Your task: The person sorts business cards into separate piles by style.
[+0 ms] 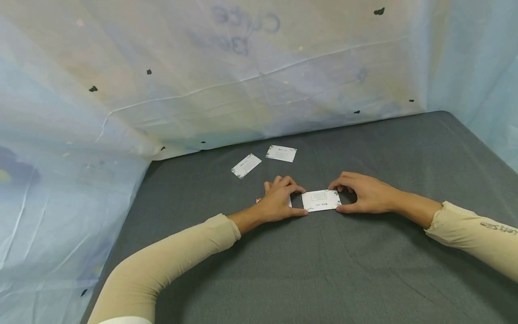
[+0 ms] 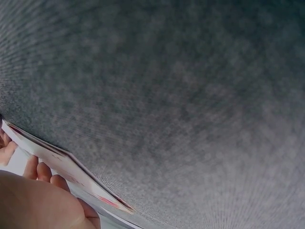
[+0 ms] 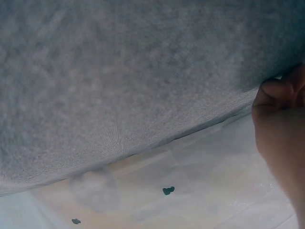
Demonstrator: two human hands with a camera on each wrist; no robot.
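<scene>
**Card squared up between both hands**

While both forearms rest low on the grey cloth-covered table, a small white card is held flat on it between the two hands. The card's left edge is pinched by the left hand, thumb below and forefinger above, with its other fingers curled over what looks like a thin stack of further cards, seen edge-on in the left wrist view with a red-printed corner. The card's right edge is met by the right hand, whose thumb and bent fingers are curved round that end; whether it is truly gripped or only touched cannot be told.

Two more cards lie face up farther back, near each other but apart, close to the pale sheet hung behind the table.

The step in hand is judged to be the aligning or laying of this one card. A clean release would be called for next, so that the card is left flat and unshifted while the stack under the left hand is kept together.
</scene>
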